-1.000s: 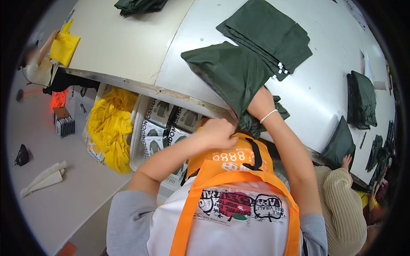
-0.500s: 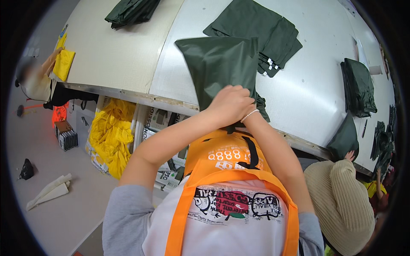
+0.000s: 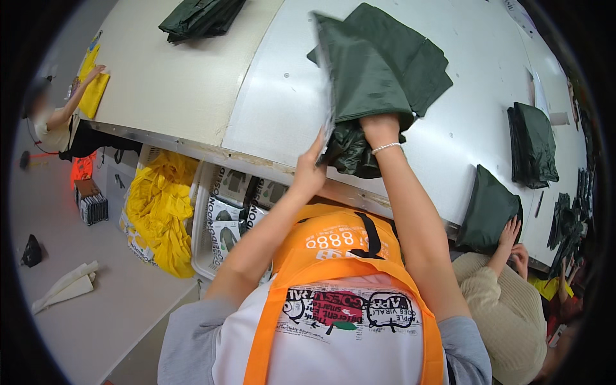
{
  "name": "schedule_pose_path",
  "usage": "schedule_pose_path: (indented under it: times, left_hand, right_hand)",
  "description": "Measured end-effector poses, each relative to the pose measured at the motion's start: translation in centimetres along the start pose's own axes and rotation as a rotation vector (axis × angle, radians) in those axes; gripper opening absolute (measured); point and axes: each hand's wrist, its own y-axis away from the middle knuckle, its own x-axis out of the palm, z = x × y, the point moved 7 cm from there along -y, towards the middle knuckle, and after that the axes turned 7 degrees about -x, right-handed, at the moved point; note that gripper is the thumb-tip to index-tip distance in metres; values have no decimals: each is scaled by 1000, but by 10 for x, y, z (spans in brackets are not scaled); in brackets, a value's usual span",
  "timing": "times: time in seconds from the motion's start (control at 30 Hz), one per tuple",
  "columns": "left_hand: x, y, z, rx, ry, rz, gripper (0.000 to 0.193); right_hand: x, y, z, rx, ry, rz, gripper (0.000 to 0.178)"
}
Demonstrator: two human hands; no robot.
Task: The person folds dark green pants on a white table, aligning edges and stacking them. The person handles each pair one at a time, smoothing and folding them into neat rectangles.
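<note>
A dark green fabric pouch [image 3: 369, 80] is held up over the near edge of the table. My left hand [image 3: 310, 168] grips its left edge low down, the fingers partly behind the cloth. My right hand [image 3: 381, 130], with a beaded bracelet at the wrist, reaches into the pouch's lower opening, so its fingers are hidden. Crumpled, shiny dark green fabric [image 3: 351, 154] bunches between my hands, below the opening. Behind the pouch lies a fanned stack of flat dark green pouches [image 3: 427, 70], partly covered by it.
Dark green bundles lie on the table at the far left [image 3: 202, 18] and right [image 3: 534, 144]. Under the table edge stand a bin of yellow fabric [image 3: 160, 215] and a white crate [image 3: 201, 221] of packages. A co-worker at right handles a green pouch [image 3: 486, 208]; another person at left handles yellow fabric [image 3: 95, 93].
My hands were together at the pouch's lower end; now they are apart, the right inside the opening, the left at the edge. The pouch has moved up and away. The right co-worker's pouch shifted left.
</note>
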Motion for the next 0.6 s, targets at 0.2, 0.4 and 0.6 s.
schedule_pose_path:
  times: [0.2,0.4,0.6]
  left_hand:
    - [15,35,89,-772,1028,-101,37]
    - [18,32,94,-567,1064,-70,37]
    - [10,35,90,-568,1103,-190,40]
  right_hand:
    - [49,-11,45,130,44,620,49]
    - [44,2,58,-608,394,103,38]
    - [36,-19,88,-238,143,756,45]
